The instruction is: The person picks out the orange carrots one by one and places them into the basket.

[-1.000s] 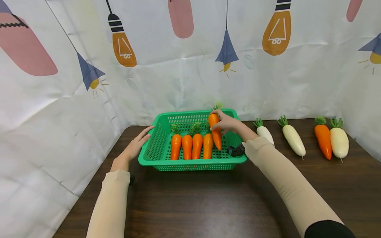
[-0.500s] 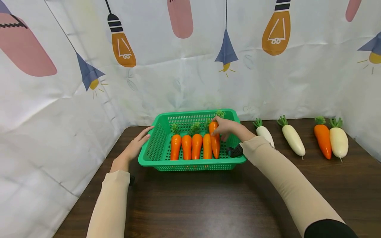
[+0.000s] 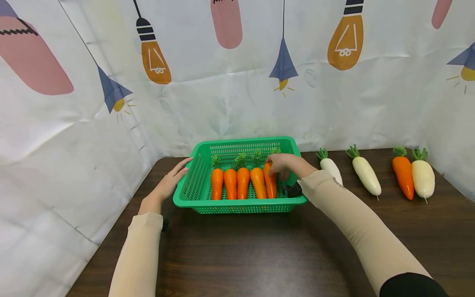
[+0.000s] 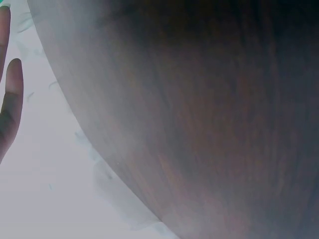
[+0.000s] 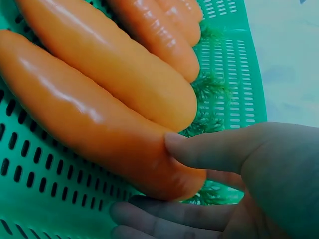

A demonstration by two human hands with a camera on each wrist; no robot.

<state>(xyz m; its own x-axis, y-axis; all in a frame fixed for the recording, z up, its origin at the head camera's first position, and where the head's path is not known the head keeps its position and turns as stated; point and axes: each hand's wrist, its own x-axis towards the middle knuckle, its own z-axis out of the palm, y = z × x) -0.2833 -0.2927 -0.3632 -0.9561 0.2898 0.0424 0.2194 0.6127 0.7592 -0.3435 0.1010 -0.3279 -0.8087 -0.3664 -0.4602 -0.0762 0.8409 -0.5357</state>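
In the head view, a green plastic basket (image 3: 241, 201) holds a row of orange carrots (image 3: 243, 181) with green tufts. My right hand (image 3: 285, 162) reaches over its right side and pinches the rightmost carrot (image 3: 271, 185) near its leafy end. In the right wrist view, the thumb lies on top of this carrot (image 5: 94, 119) and the other fingers are at its side, close to the perforated floor. The left hand (image 3: 170, 183) rests at the basket's left rim with fingers extended. Only two of its fingertips (image 4: 14, 79) show in the left wrist view.
Right of the basket, white radishes (image 3: 366, 174) (image 3: 423, 178) lie on the dark wooden table (image 3: 245, 251), along with another carrot (image 3: 403, 175). A third radish (image 3: 331, 168) is partly behind the right sleeve. Behind the table hangs a white printed curtain (image 3: 237, 103).
My right hand has lowered the tilted carrot into the basket, at the right end of the row. The other carrots have shifted slightly left. The left hand stays at the rim.
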